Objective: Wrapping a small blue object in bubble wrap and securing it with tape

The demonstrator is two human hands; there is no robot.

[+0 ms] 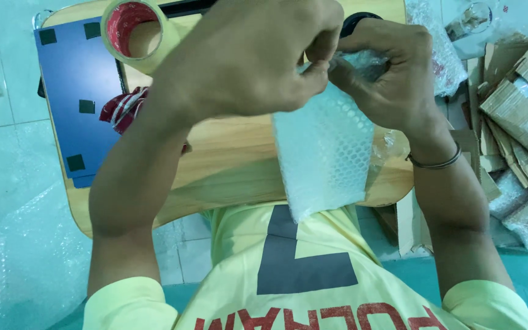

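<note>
A strip of clear bubble wrap (325, 153) hangs down over the edge of a small wooden table (227, 159). My left hand (245, 55) pinches its top edge between thumb and fingers. My right hand (392, 73), with a thin metal bangle on the wrist, grips the same top edge from the right, where the wrap is bunched around something I cannot make out. Both hands meet above the table, close together.
A roll of tan packing tape (139, 33) stands at the table's far left beside a blue mat (80, 91) with black squares and a red patterned cloth (123, 109). Cardboard pieces and wrapped boxes (520, 116) pile up on the right. Bubble wrap sheets (32, 256) lie on the tiled floor.
</note>
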